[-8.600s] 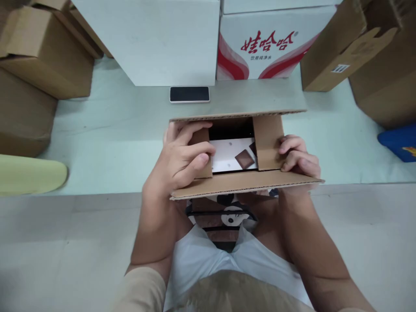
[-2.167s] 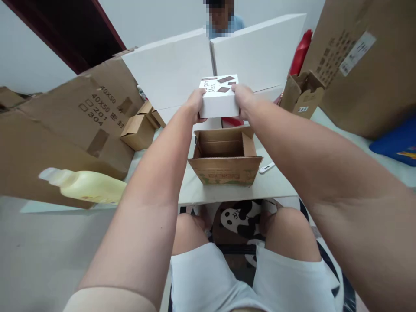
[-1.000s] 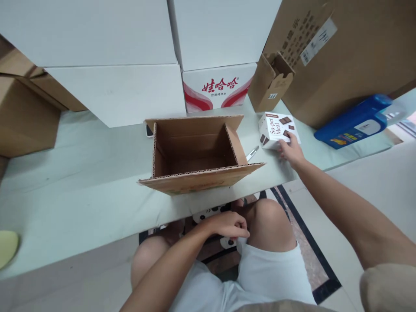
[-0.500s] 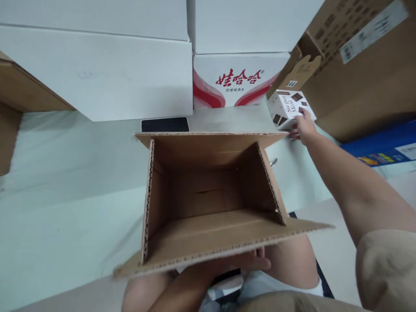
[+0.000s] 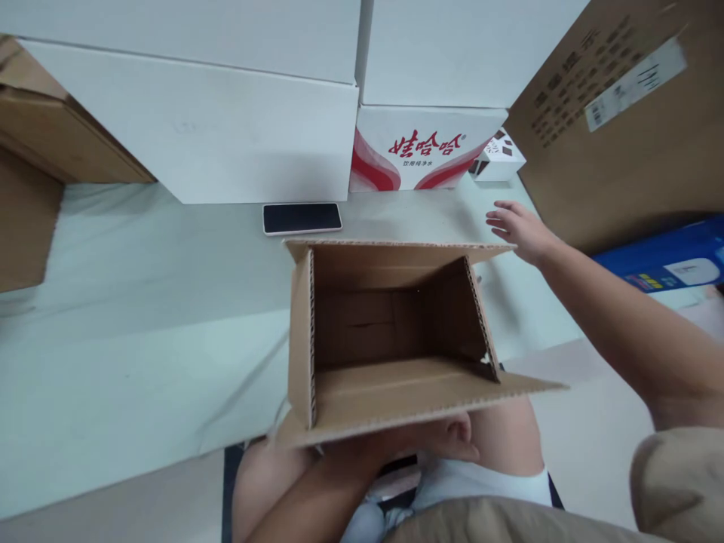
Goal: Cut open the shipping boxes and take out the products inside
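An open cardboard box (image 5: 390,332) with its flaps spread faces me at the table's near edge; nothing shows inside. My left hand (image 5: 459,436) is below the box's near flap, partly hidden by it. Its visible fingers are curled, and I cannot make out whether they hold anything. To the right of the box, my right hand (image 5: 519,230) hovers open and empty, fingers stretched to the left. Beyond it, a small white box with brown squares (image 5: 498,160) stands against the large brown carton, apart from the hand.
A black-screened phone (image 5: 302,218) lies behind the open box. White boxes (image 5: 226,136) and a red-and-white carton (image 5: 424,147) form a wall at the back. A large brown carton (image 5: 611,158) and a blue box (image 5: 667,256) stand right; brown cardboard (image 5: 26,219) is at left.
My right hand has let go of the small white box, which now sits farther back beside the red-and-white carton. The open box appears shifted slightly right as the view moved.
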Available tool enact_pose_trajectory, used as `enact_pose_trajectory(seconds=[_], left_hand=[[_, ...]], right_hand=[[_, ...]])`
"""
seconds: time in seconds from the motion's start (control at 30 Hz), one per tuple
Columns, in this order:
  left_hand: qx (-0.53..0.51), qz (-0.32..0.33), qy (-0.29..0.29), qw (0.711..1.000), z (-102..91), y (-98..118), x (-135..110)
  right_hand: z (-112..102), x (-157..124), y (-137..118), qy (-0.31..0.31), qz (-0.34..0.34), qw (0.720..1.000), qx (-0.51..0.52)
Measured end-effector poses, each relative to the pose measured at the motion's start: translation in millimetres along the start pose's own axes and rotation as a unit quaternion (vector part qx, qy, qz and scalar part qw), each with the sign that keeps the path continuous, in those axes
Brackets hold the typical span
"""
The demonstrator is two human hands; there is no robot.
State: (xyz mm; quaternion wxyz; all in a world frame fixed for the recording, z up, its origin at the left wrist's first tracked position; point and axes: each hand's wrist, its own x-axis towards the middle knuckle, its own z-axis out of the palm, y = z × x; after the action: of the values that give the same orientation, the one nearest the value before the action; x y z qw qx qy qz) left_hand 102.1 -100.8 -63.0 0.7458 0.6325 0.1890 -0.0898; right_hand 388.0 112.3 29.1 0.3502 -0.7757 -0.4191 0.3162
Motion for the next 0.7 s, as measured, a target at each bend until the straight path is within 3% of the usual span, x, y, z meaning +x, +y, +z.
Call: enact_pose_trajectory(seconds=[0.1, 0.17, 0.3, 0.4, 0.47, 0.57, 0.7], left_hand=[[0.091, -0.003, 0.005, 0.996, 3.0, 9, -5], [0.127, 0.005, 0.006, 0.992, 3.0, 12, -9], [0.153, 0.000, 0.005, 0.988, 5.0, 11, -16], [0.161, -0.001, 0.022, 0.987, 6.1, 5, -20], [0.161, -0.001, 0.030, 0.986, 5.2, 1, -23], [0.147, 0.003, 0.025, 0.989, 2.3, -2, -29], [0.087, 0.018, -0.023, 0.996, -4.3, 0, -44]], right_hand=[[-7, -85, -16, -0.081, 0.002, 0.995, 0.054], [-7, -138, -34, -0.139, 0.044, 0.987, 0.063], [10, -207, -76, -0.211, 0.087, 0.974, -0.014], [25, -224, -98, -0.221, 0.060, 0.970, -0.076], [27, -225, -105, -0.217, 0.083, 0.967, -0.105], [22, -224, -106, -0.170, 0.150, 0.968, -0.109], [10, -224, -96, -0.129, 0.191, 0.971, -0.071]])
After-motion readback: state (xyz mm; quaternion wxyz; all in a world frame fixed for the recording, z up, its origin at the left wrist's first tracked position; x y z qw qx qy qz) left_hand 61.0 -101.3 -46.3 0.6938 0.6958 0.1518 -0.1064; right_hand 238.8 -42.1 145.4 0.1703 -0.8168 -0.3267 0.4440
